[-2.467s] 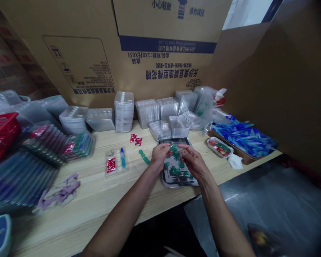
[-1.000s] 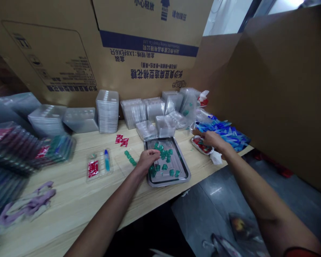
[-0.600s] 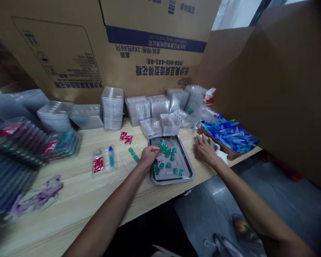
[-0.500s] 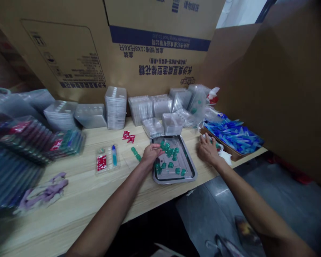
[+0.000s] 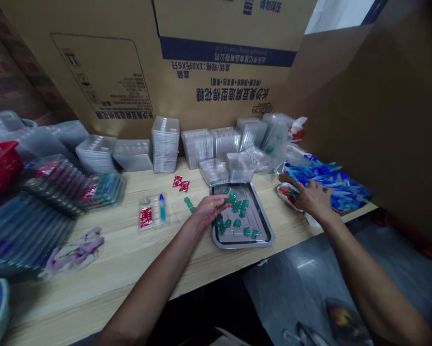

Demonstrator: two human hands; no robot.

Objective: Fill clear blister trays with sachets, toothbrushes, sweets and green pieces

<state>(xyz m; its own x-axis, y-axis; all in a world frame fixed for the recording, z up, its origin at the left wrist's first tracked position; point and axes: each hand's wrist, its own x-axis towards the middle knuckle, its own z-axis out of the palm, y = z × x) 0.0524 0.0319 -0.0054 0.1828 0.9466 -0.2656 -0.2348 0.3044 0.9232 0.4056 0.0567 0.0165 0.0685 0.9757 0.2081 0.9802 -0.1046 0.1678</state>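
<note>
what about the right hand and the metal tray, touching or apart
Apart. The head view shows bare table between the right hand and the metal tray.

The cardboard box [image 5: 216, 72] shows upside-down Chinese print, "1X8…X6" and, seemingly, "Food Co.,Ltd".

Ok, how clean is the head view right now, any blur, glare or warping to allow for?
Head view: sharp enough at the centre, where the left hand reaches over green pieces in the metal tray; right hand slightly soft; filled packs at the left edge smeared; wide-angle bend along the table; small glare on the floor.
</note>
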